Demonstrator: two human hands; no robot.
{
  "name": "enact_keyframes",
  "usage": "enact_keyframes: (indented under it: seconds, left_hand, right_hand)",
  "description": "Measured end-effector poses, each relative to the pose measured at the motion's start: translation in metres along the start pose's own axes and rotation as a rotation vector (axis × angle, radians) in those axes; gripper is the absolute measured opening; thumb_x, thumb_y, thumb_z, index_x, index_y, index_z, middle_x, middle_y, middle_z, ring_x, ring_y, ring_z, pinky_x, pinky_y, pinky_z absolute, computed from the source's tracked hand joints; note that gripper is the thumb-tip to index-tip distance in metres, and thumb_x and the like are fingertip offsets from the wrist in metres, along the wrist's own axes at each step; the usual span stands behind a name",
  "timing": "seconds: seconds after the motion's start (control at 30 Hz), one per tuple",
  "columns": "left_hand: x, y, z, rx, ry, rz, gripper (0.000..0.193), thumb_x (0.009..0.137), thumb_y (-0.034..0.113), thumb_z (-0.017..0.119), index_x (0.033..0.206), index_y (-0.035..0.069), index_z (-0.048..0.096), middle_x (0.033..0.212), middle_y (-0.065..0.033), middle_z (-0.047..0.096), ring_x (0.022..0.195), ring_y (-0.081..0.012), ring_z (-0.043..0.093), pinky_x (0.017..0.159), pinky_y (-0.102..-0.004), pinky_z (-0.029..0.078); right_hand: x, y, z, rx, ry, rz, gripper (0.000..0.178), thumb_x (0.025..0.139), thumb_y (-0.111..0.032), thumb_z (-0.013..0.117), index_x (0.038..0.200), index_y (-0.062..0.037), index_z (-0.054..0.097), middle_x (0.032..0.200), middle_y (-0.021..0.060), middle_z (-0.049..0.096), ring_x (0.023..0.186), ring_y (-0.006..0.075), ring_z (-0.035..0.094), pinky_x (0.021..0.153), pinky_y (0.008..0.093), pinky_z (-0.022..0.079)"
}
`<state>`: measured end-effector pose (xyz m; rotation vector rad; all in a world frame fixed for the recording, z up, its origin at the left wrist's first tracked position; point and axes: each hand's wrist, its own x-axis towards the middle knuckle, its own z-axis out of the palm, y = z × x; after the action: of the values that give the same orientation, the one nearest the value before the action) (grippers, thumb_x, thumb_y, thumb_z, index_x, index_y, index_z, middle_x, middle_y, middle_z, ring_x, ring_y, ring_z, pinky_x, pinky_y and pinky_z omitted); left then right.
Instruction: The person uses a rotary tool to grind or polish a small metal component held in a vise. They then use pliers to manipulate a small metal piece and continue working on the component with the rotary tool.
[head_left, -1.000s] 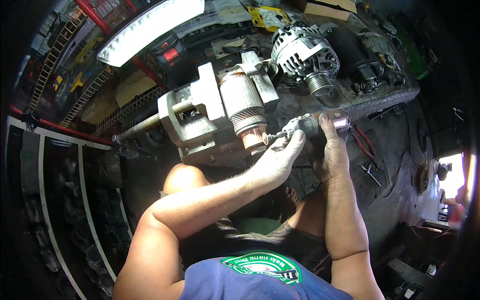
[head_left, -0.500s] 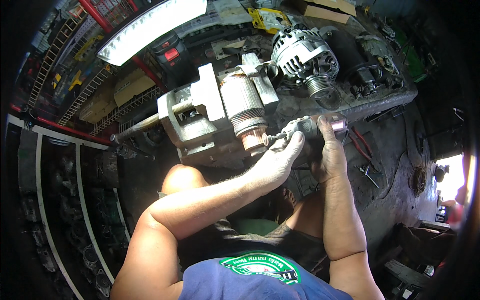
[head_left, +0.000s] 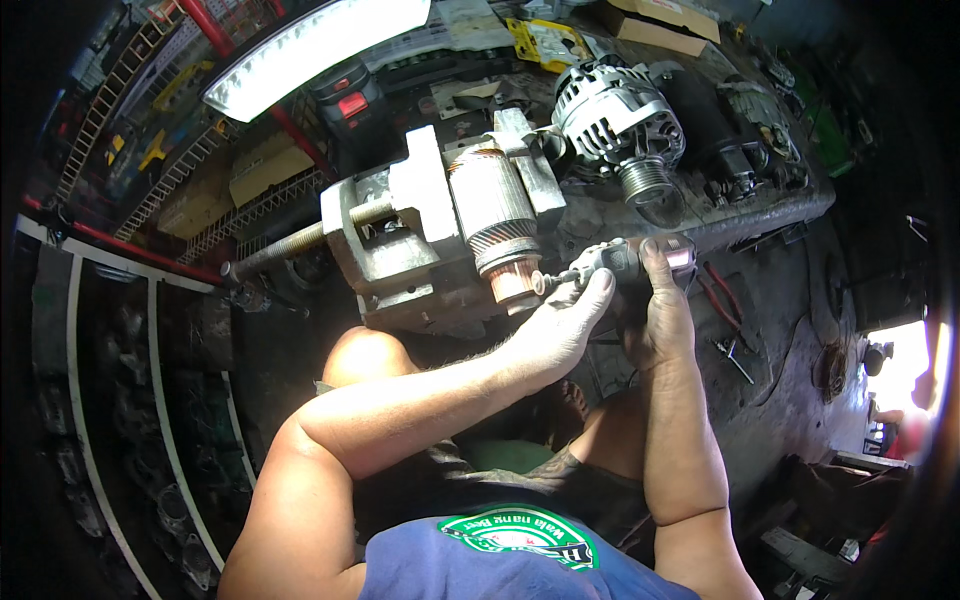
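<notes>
Shifted slightly rightward in view, the disc point(head_left: 540, 283) beside the copper commutator point(head_left: 514, 280) tips the rotary tool point(head_left: 625, 259), my left fingers point(head_left: 598, 286) closed round its nose, my right fingers point(head_left: 656, 265) clasping its body.

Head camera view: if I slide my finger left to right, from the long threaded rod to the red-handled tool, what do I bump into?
Long threaded rod → metal cylinder with a copper-coloured end → left hand → right hand → red-handled tool.
</notes>
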<state>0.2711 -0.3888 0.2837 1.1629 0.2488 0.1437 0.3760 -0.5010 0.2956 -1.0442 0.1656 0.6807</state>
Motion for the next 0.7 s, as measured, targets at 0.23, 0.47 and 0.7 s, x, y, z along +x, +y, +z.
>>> enact_keyframes:
  seconds: [0.23, 0.47, 0.7]
  left_hand:
    - [0.004, -0.007, -0.002, 0.002, 0.005, 0.03, 0.042, 0.117, 0.033, 0.046, 0.148, 0.006, 0.05, 0.114, 0.0052, 0.051, 0.099, -0.0033, 0.043, 0.091, -0.0193, 0.039]
    - [0.002, 0.0, -0.003, 0.02, -0.044, 0.022, 0.044, 0.117, 0.032, 0.043, 0.151, 0.004, 0.048, 0.143, -0.003, 0.052, 0.131, -0.0112, 0.044, 0.117, -0.0274, 0.032]
    - [0.0, 0.005, 0.001, -0.048, -0.043, 0.052, 0.045, 0.117, 0.033, 0.045, 0.151, 0.003, 0.048, 0.141, -0.0028, 0.053, 0.131, -0.0105, 0.044, 0.117, -0.0269, 0.033]
  right_hand:
    - [0.002, 0.001, 0.0, -0.005, 0.024, 0.001, 0.041, 0.1, -0.038, 0.075, 0.125, -0.007, 0.067, 0.118, 0.0071, 0.072, 0.108, 0.0208, 0.07, 0.095, 0.0392, 0.058]
    - [0.005, 0.003, -0.003, 0.031, 0.012, 0.009, 0.046, 0.098, -0.04, 0.076, 0.128, -0.0062, 0.065, 0.121, 0.0076, 0.071, 0.11, 0.0204, 0.069, 0.096, 0.0381, 0.057]
    - [0.011, 0.004, -0.008, -0.021, 0.007, -0.004, 0.047, 0.099, -0.041, 0.076, 0.126, -0.0046, 0.066, 0.118, 0.0083, 0.072, 0.107, 0.0206, 0.07, 0.091, 0.0374, 0.059]
